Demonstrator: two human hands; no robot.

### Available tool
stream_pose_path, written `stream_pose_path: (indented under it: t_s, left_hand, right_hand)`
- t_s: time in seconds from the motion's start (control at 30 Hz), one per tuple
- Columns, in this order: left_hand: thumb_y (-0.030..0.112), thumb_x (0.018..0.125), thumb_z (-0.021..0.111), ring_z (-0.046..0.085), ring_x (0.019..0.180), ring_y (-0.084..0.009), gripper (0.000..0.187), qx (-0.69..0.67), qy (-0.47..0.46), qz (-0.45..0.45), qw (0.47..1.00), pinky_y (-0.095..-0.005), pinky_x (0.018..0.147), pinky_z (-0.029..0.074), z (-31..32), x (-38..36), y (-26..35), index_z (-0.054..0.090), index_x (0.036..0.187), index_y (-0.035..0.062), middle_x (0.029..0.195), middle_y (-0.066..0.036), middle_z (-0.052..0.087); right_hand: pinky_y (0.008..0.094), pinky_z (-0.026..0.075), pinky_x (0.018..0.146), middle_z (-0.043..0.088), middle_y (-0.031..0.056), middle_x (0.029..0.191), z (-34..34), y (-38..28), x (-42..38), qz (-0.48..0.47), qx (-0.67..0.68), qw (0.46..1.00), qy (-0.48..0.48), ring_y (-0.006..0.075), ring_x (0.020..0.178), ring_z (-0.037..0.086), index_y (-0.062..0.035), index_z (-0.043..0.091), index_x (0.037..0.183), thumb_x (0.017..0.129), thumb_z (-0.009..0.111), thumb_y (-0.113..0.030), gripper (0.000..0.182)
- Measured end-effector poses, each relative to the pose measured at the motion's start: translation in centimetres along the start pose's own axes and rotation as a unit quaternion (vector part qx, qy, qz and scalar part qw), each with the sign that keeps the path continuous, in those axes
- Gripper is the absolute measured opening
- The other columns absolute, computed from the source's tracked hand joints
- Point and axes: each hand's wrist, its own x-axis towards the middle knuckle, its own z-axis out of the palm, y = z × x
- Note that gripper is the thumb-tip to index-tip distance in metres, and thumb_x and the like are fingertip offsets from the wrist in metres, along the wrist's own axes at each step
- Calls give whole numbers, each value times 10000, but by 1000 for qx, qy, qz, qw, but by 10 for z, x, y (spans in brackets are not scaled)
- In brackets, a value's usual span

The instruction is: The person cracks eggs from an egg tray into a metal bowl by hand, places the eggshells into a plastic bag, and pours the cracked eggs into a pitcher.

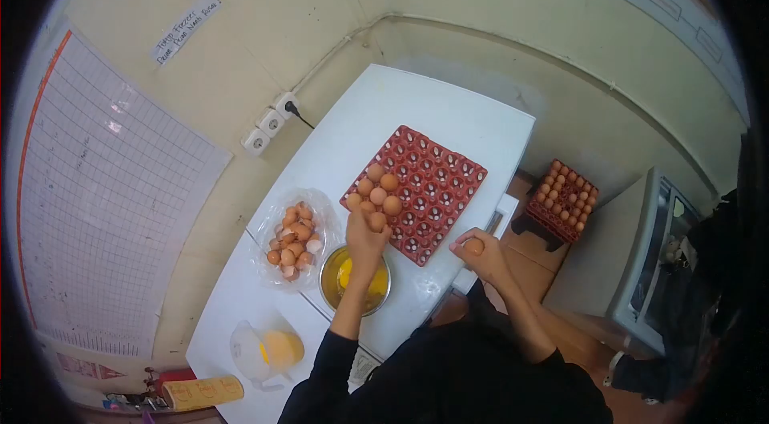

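Note:
A red egg tray (436,191) lies on the white table, with several brown eggs (377,195) grouped at its left corner and the other cups bare. At that corner my left hand (367,244) has its fingers closed round an egg (376,221). My right hand (490,260), off the tray's lower right side, grips another brown egg (473,246). Below my left wrist stands a metal bowl (388,296) with yolks and egg white in it, partly hidden by the forearm. Left of the bowl, a clear plastic bag (275,273) holds cracked eggshells (292,244).
A clear jug (247,352) with yellow liquid stands at the table's lower left. Another tray of eggs (565,198) sits low by the wall at right, near a white appliance (601,264). A plug and sockets (272,123) are on the wall behind the table (352,115).

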Motion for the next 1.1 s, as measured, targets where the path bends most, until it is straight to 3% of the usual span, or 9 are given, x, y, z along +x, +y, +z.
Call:
stream_pose_path:
  t_s: [0.17,0.23,0.37,0.43,0.5,0.63,0.7,0.87,1.1]
  left_hand:
    - [71,746,766,636,921,-223,541,-318,35,-47,946,-318,782,529,-49,-28,-22,468,1198,70,978,-118,604]
    - [43,800,726,620,998,-190,528,-494,-6,-185,849,-306,834,526,-78,-48,-10,457,1253,77,1081,-127,608]
    - [105,873,668,584,1117,-247,621,-645,-48,-253,719,-334,955,493,-92,-89,-22,360,1403,8,1277,-145,533]
    - [187,924,616,553,1172,-260,576,-641,-69,-259,719,-360,1009,467,-93,-107,-30,364,1403,-11,1325,-130,500]
    - [264,950,575,546,1184,-257,575,-673,-67,-297,674,-323,1015,462,-88,-118,-36,356,1403,-15,1348,-139,472]
    - [286,975,532,570,1145,-218,458,-683,-32,-360,635,-319,999,474,-84,-135,-49,447,1315,-8,1263,-118,549]
    - [289,976,530,575,1134,-207,438,-703,-52,-333,627,-314,987,481,-70,-149,-81,463,1294,-4,1244,-110,563]
    - [300,976,532,603,1054,-181,403,-706,-41,-337,621,-295,932,501,-73,-151,-72,497,1252,8,1173,-90,601]
    - [323,964,550,605,993,-166,403,-730,-44,-360,579,-295,908,503,-86,-140,-63,515,1227,19,1126,-80,609]
  right_hand:
    - [269,493,618,604,45,802,23,11,12,16,102,988,-111,111,674,566,-22,564,1041,917,623,-241,259]
    - [265,493,602,556,26,820,41,10,18,1,130,975,-179,121,640,547,-41,499,1214,955,559,-212,316]
    - [295,505,623,628,103,851,85,-28,22,-89,-1,965,-248,130,700,599,13,513,1127,947,568,-238,314]
    - [335,510,697,636,151,870,110,-37,26,-106,-17,952,-286,205,775,636,21,509,1133,942,574,-240,330]
    - [373,497,794,617,206,973,133,-63,22,-298,-28,929,-217,303,887,631,21,504,1173,940,564,-221,341]
    - [403,476,864,570,233,1100,143,-127,-8,-374,-25,905,-203,364,1007,586,15,486,1238,922,573,-207,395]
    - [418,416,972,515,216,1244,155,-112,-10,-524,-58,822,-216,369,1156,507,-23,446,1310,895,602,-197,476]
    - [432,411,980,534,209,1190,170,-86,-13,-474,-172,823,-264,385,1121,516,10,402,1338,882,617,-164,533]
    - [426,434,946,510,217,1165,164,-95,-13,-508,-78,830,-215,388,1094,524,8,432,1307,902,594,-183,477]
